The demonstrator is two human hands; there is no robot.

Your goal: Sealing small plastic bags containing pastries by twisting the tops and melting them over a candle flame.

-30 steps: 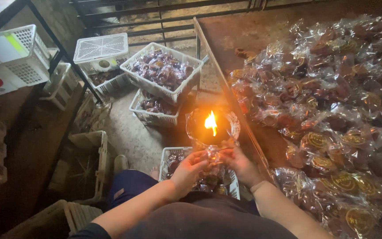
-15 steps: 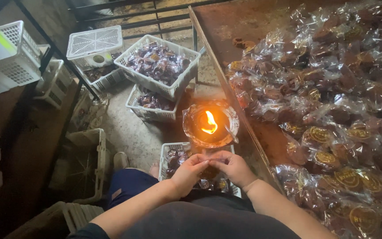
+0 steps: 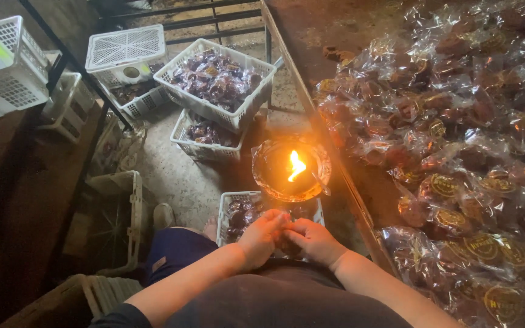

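Wrapped sweet [image 3: 288,243] small, dark, pinched between both hands over lap, just below flame bowl [image 3: 291,170]. Bench [image 3: 335,36] at right, heaped with wrapped sweets. Left hand [image 3: 262,237], right hand [image 3: 314,240]: forearms converge, fingertips touching, each grip pressed onto sweet.

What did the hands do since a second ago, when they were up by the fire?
Both hands, left hand and right hand, drew back from the flame toward the lap, pressed together around a small wrapped packet. The flame now burns clear in its bowl. The baskets and the table's pile of packets stayed put.
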